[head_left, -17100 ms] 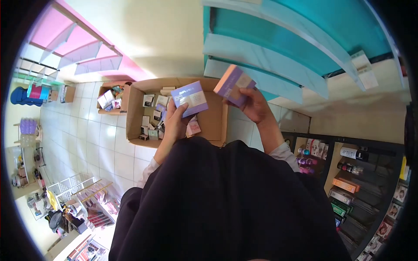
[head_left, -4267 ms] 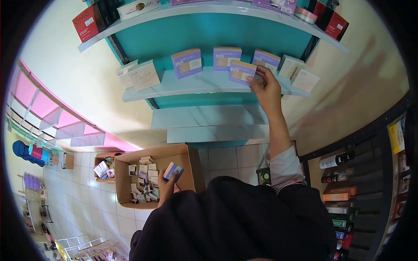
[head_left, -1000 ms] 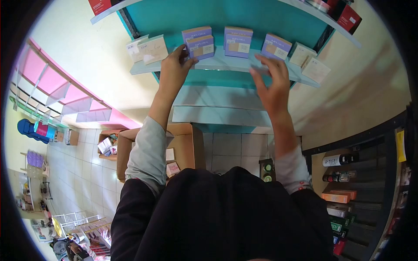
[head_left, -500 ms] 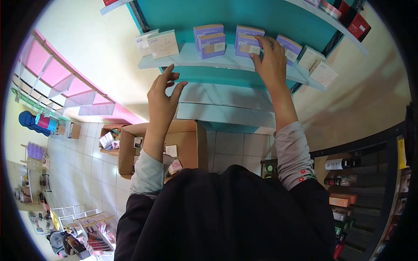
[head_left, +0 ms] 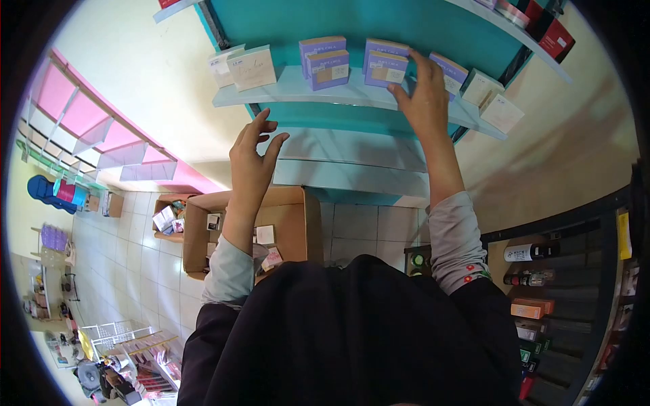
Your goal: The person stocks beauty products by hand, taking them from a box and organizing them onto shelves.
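Far left on the pale blue shelf (head_left: 352,95) stand two cream boxes (head_left: 244,66), tilted a little and touching each other. Below them the left hand (head_left: 252,159) hangs in the air under the shelf edge, fingers spread and loosely curled, holding nothing; beneath it, on the tiled floor, sits an open cardboard carton (head_left: 271,220) with small packets inside. Next along the shelf is a pair of purple boxes (head_left: 326,62), one behind the other, upright and clear of either hand. Just right of them a second purple box (head_left: 386,68) stands at the front edge with another behind it, and the right hand (head_left: 425,101) rests against its right side, fingers extended along the box rather than wrapped round it, so it touches without a full grip. This box looks like thin printed card: light, stiff enough to keep its shape, smooth-faced, and likely to dent if squeezed hard, so its two narrow side faces seem the best place to take hold. Farther right stand another purple box (head_left: 449,70) and two pale ones (head_left: 493,101).
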The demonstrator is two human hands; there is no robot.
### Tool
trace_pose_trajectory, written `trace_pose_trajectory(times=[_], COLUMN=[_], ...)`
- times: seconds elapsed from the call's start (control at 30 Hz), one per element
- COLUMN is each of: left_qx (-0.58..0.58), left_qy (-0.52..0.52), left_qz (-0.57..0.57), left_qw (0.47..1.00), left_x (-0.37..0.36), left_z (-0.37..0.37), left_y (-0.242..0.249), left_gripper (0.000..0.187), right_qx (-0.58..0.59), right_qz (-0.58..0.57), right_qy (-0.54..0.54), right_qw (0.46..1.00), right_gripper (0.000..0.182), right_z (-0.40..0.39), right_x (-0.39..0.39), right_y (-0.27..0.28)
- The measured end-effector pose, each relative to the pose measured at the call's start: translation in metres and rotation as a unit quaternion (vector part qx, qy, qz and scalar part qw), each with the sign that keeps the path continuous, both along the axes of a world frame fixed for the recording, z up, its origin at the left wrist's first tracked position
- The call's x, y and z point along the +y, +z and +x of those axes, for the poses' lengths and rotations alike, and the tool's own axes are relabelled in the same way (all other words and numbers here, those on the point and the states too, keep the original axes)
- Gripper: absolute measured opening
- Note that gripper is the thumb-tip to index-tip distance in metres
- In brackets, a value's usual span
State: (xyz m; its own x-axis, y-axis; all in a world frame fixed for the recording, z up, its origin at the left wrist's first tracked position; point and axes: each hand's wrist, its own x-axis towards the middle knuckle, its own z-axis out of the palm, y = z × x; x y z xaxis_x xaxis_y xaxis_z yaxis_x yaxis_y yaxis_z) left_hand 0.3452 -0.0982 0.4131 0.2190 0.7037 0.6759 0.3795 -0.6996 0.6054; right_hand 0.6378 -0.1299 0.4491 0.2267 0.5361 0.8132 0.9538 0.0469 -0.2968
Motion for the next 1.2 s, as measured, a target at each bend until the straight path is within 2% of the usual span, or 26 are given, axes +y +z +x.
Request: trace_pose_trajectory(times=[0.1,0.17,0.23,0.3,0.4,0.5,0.6,0.73,0.83,0.87,0.97,1.0,1.2], left_qx=[0.003,0.029,0.066,0.091,0.153,0.133,0.058,0.086,0.186,0.221,0.278,0.323,0.360], left_qy=[0.020,0.054,0.098,0.153,0.254,0.299,0.346,0.329,0.314,0.289,0.264,0.255,0.248], left_qz=[0.006,-0.010,-0.031,-0.048,-0.104,-0.178,-0.260,-0.365,-0.345,-0.369,-0.403,-0.429,-0.400], left_qw=[1.000,0.998,0.992,0.983,0.949,0.928,0.900,0.867,0.865,0.855,0.831,0.804,0.806], left_x=[0.000,-0.002,-0.002,0.000,-0.002,-0.008,-0.025,-0.021,-0.004,0.006,0.034,0.044,0.068], left_z=[-0.011,-0.029,-0.060,-0.101,-0.180,-0.260,-0.315,-0.349,-0.349,-0.350,-0.350,-0.351,-0.352], left_y=[-0.007,-0.017,-0.042,-0.080,-0.151,-0.228,-0.294,-0.351,-0.379,-0.385,-0.415,-0.428,-0.477], left_gripper=[0.045,0.043,0.041,0.037,0.029,0.027,0.028,0.038,0.045,0.059,0.071,0.076,0.068], right_qx=[-0.010,0.056,0.081,0.114,0.147,0.153,0.174,0.182,0.191,0.196,0.214,0.219,0.253], right_qz=[0.087,0.120,0.151,0.126,-0.033,-0.188,-0.305,-0.369,-0.385,-0.389,-0.406,-0.413,-0.480], right_qy=[0.058,0.085,0.128,0.176,0.253,0.326,0.376,0.364,0.344,0.338,0.320,0.315,0.257], right_qw=[0.994,0.988,0.977,0.970,0.956,0.914,0.858,0.836,0.835,0.834,0.829,0.826,0.799], right_gripper=[0.060,0.051,0.044,0.040,0.038,0.037,0.038,0.038,0.038,0.038,0.038,0.038,0.038], right_z=[0.003,-0.015,-0.038,-0.068,-0.118,-0.170,-0.209,-0.247,-0.272,-0.280,-0.306,-0.315,-0.348], right_x=[-0.011,-0.031,-0.047,-0.060,-0.070,-0.077,-0.081,-0.060,-0.042,-0.038,-0.034,-0.034,-0.041], right_y=[0.001,0.002,-0.016,-0.050,-0.125,-0.192,-0.222,-0.244,-0.260,-0.266,-0.281,-0.285,-0.304])
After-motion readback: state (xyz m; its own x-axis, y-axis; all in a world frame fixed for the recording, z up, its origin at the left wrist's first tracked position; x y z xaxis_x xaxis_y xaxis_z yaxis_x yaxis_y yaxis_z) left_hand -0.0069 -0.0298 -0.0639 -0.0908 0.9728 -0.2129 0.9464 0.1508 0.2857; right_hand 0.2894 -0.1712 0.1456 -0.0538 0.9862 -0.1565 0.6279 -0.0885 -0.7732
